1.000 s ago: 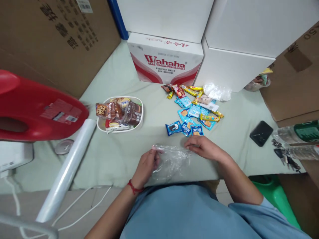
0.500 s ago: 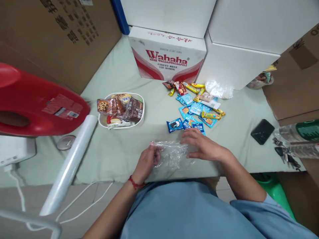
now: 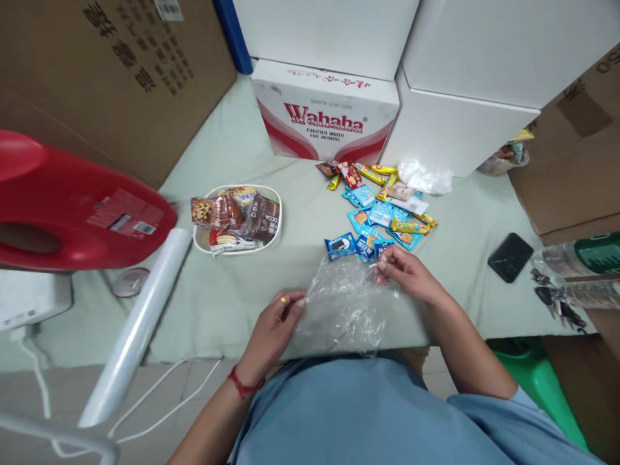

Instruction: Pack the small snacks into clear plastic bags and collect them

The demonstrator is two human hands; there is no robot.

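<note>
Clear plastic bag point(image 3: 346, 307) found between both hands at near side of table

The bag lies spread over the near middle of the cloth-covered table point(image 3: 220, 297), partly crumpled and see-through. The right hand point(image 3: 409, 274) is clamped on its far right part, thumb and fingertips together. The left hand point(image 3: 278, 323), bearing a gold ring point(image 3: 283, 300) and a red bracelet point(image 3: 242, 386) at its wrist, has thumb and fingertips close together at the bag's left edge; whether they pinch the film cannot be told.

In view, the bag's far edge meets the blue snack packets point(image 3: 340, 245), which lie just beyond the right fingertips; contact cannot be confirmed. Farther off are light-blue packets point(image 3: 381, 213), yellow-wrapped bars point(image 3: 410, 227) and crumpled clear plastic point(image 3: 425, 176), before the Wahaha water carton point(image 3: 327, 126). To the left, a white oval tub point(image 3: 278, 234) holds wrapped snacks point(image 3: 224, 213), some overhanging its left rim. A shiny white roll point(image 3: 138, 323) lies at far left; keys point(image 3: 557, 307) lie at right.
</note>
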